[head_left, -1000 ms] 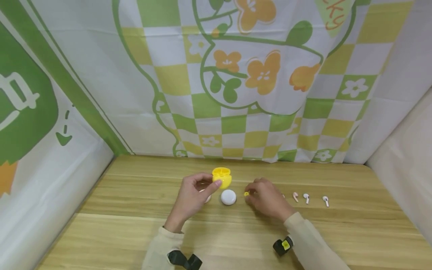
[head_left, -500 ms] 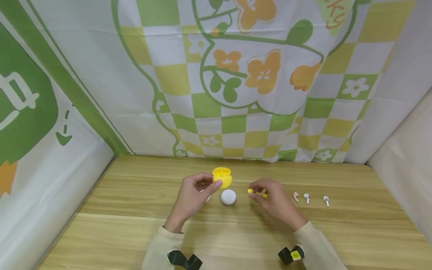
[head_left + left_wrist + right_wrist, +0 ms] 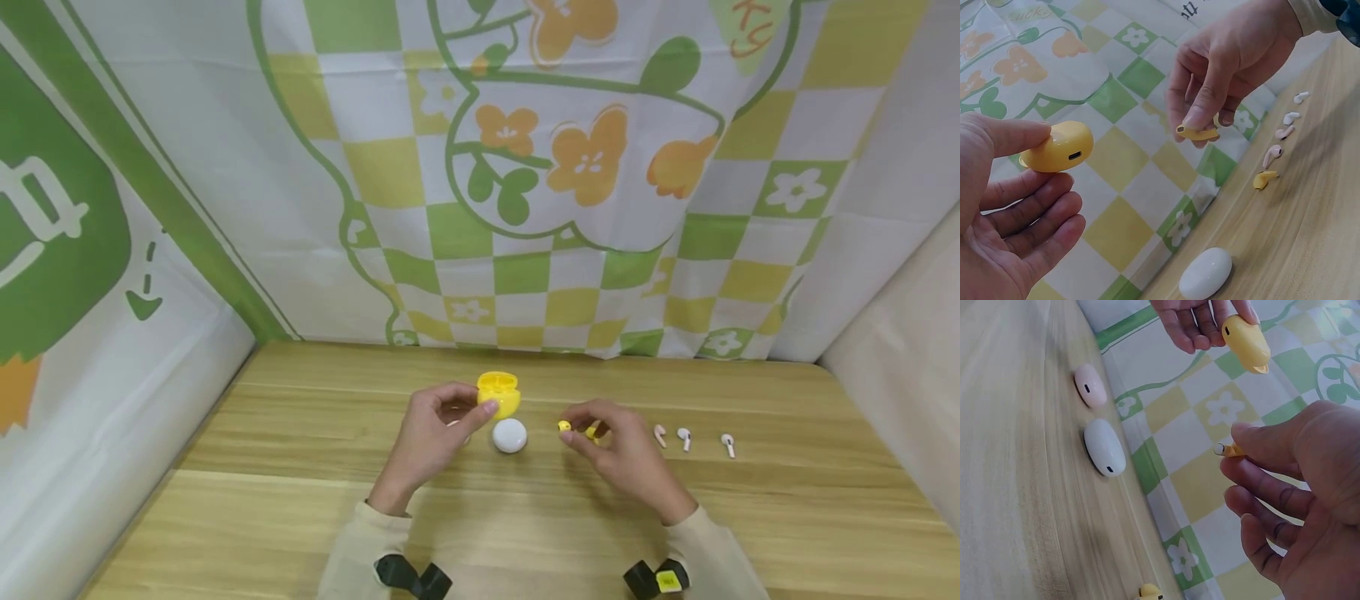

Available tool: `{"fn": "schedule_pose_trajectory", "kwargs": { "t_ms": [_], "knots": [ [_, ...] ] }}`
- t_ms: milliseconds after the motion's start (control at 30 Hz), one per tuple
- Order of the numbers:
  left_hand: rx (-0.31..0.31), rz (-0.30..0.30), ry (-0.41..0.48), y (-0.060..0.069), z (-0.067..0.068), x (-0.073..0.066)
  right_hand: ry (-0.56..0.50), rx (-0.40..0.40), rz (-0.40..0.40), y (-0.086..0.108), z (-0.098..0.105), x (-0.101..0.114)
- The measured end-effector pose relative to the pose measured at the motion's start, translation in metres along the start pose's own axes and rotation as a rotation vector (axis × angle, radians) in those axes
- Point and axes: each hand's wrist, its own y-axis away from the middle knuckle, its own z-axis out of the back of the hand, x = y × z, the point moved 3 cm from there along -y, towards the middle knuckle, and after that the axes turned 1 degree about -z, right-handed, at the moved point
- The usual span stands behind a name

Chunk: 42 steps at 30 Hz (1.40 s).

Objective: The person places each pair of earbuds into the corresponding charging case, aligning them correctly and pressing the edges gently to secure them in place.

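My left hand [image 3: 431, 437] holds a yellow earbud case [image 3: 499, 402] above the table, its lid raised. In the left wrist view the thumb presses the case's side with fingers beneath it. Thumb and fingertips of my right hand [image 3: 622, 446] pinch a yellow earbud [image 3: 1197, 133], off the table and apart from the case. A second yellow earbud [image 3: 1265, 180] lies on the table below that hand. Between the hands sits a closed white case [image 3: 509, 436]. A pink case [image 3: 1090, 385] stands beside it, mostly hidden by the left hand in the head view.
Two pink earbuds, one nearer [image 3: 1272, 155] and one farther [image 3: 1285, 132], lie in a row with a white earbud [image 3: 684, 438] and another white earbud [image 3: 728, 444]. The wooden table [image 3: 300, 433] ends at a checkered cloth [image 3: 525, 275] behind.
My right hand has shifted slightly right with the pinched earbud and turned a little, so the other yellow earbud shows beneath it. The left hand stays nearly still with the case.
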Motion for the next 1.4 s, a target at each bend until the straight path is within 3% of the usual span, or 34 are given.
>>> {"fn": "schedule_pose_trajectory", "kwargs": {
  "t_ms": [600, 1133, 1400],
  "knots": [
    [0.015, -0.011, 0.007, -0.001, 0.001, -0.002, -0.072, 0.014, 0.048, 0.001, 0.002, 0.011],
    [0.047, -0.008, 0.023, -0.001, -0.007, 0.000, -0.094, -0.013, 0.038, 0.002, 0.009, 0.014],
    [0.094, 0.035, -0.021, 0.000, -0.016, 0.002, -0.126, -0.093, 0.096, 0.004, 0.017, 0.020]
  ]
}}
